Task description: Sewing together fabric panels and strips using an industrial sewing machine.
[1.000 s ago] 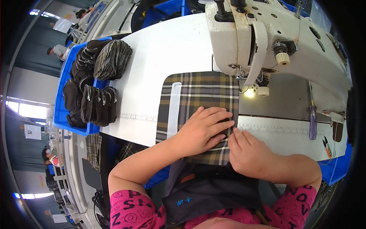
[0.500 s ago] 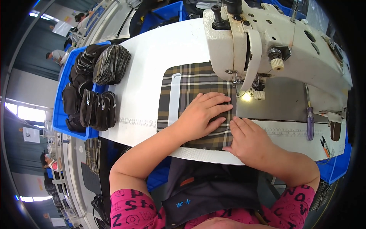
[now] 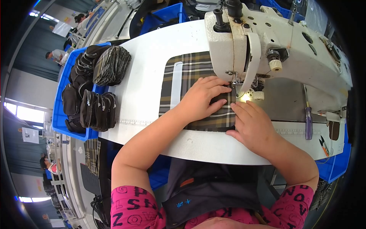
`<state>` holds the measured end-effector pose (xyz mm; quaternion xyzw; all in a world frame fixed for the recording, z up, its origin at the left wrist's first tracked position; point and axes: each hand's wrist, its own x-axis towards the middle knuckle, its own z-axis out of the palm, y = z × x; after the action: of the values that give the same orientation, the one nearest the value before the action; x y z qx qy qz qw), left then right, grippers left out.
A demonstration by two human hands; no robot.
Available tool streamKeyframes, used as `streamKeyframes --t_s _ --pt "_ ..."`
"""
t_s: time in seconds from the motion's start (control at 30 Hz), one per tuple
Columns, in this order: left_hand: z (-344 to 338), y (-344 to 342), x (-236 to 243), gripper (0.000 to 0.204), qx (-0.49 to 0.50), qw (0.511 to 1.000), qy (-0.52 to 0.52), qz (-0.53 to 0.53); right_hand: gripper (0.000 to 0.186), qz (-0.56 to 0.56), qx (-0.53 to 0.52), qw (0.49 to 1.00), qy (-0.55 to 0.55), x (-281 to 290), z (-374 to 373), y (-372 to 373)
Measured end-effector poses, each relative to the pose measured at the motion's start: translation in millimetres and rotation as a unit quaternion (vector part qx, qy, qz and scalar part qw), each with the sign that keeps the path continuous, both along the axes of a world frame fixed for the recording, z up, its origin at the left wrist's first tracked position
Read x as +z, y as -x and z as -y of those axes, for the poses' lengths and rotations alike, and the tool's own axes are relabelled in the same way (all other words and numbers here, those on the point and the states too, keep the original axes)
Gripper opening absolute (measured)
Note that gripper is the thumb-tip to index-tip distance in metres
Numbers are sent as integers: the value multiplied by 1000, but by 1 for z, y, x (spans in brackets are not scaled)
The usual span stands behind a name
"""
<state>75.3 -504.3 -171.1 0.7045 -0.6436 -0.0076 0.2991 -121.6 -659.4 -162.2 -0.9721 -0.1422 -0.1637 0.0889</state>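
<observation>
My left hand (image 3: 200,100) lies spread on a dark plaid fabric piece (image 3: 209,122) that has a white strip (image 3: 176,84) on it, its fingertips just short of the presser foot (image 3: 236,82). My right hand (image 3: 252,126) rests on the fabric's right edge, fingers stretched toward the foot, thumb out at the near corner. The fabric's top right part is hidden under the head of a white sewing machine (image 3: 225,45). A small lamp lights the needle area.
A blue bin (image 3: 61,114) of dark pouches and plaid stacks stands left. On the right are a purple screwdriver (image 3: 308,126), thread snips (image 3: 324,146) and another blue bin (image 3: 331,170). More bins sit behind. Co-workers (image 3: 57,55) are at stations on the far left.
Both my hands and the plaid fabric have moved forward, away from my body, further under the machine; more of the white table's near edge now shows.
</observation>
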Motion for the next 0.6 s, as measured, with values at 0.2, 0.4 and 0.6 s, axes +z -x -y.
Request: streamKeyframes --t_s 0.2,0.4,0.6 --pt "8 -15 2 29 9 1000 3 15 50 -8 -28 1000 3 3 5 -9" --pt "11 -19 6 33 10 998 -10 53 52 -4 -51 999 -15 2 7 -10" --pt "-19 23 17 39 -10 1000 -21 19 46 -39 -46 998 6 8 3 -2"
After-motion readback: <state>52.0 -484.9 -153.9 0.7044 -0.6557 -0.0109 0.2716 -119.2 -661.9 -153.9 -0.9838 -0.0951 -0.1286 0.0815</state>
